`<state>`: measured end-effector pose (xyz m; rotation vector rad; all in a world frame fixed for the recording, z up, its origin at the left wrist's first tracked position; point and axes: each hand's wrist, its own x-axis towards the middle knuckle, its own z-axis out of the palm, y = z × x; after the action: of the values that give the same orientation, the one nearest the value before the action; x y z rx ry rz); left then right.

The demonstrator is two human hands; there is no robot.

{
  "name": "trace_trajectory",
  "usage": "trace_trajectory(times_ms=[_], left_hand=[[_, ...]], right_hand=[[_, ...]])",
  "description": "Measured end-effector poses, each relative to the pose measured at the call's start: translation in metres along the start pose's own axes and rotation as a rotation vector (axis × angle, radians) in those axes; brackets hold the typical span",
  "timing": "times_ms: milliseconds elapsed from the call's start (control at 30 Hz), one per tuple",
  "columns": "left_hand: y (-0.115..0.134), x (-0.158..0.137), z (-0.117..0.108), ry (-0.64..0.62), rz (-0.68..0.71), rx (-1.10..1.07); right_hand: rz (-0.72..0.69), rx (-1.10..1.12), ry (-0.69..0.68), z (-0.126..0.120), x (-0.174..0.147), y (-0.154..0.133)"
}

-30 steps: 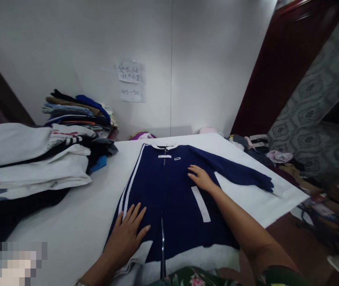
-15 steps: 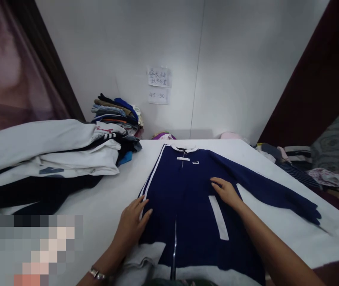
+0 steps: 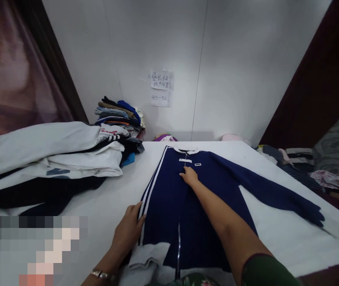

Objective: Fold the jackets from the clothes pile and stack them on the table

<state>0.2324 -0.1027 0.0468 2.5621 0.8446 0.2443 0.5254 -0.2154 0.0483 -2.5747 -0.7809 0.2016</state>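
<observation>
A navy zip-up jacket with white collar and grey hem lies front side up before me. White stripes run down its sleeve on the left, which lies along the body, with its grey cuff near the hem. My left hand rests at that sleeve's outer edge, thumb and fingers apart. Just below the white strip at the collar, my right hand touches the jacket front by the zipper, its fingers slightly apart. My right forearm crosses the chest and hides part of it. The other sleeve stretches out to the right.
White and black garments lie heaped on the white table at left. Behind them stands a stack of folded clothes. More clothes lie beyond the table's right edge. Handwritten paper signs hang on the wall.
My right hand has moved left and up, from beside the white pocket strip to the zipper near the collar. My left hand has shifted slightly down and left along the striped sleeve.
</observation>
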Motion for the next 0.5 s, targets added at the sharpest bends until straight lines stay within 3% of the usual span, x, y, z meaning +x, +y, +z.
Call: trace_trajectory(times_ms=[100, 200, 333, 500], left_hand=[[-0.004, -0.001, 0.002, 0.024, 0.018, 0.025], [-0.013, 0.002, 0.008, 0.070, 0.062, 0.028], [-0.028, 0.011, 0.016, 0.100, 0.131, -0.008], [-0.040, 0.026, 0.025, 0.105, 0.192, -0.035]], right_hand=[[-0.028, -0.005, 0.003, -0.003, -0.003, 0.006], [-0.054, -0.017, 0.027, -0.027, -0.008, 0.035], [0.102, -0.103, 0.173, -0.087, -0.038, 0.120], [0.529, -0.229, 0.376, -0.157, -0.118, 0.243]])
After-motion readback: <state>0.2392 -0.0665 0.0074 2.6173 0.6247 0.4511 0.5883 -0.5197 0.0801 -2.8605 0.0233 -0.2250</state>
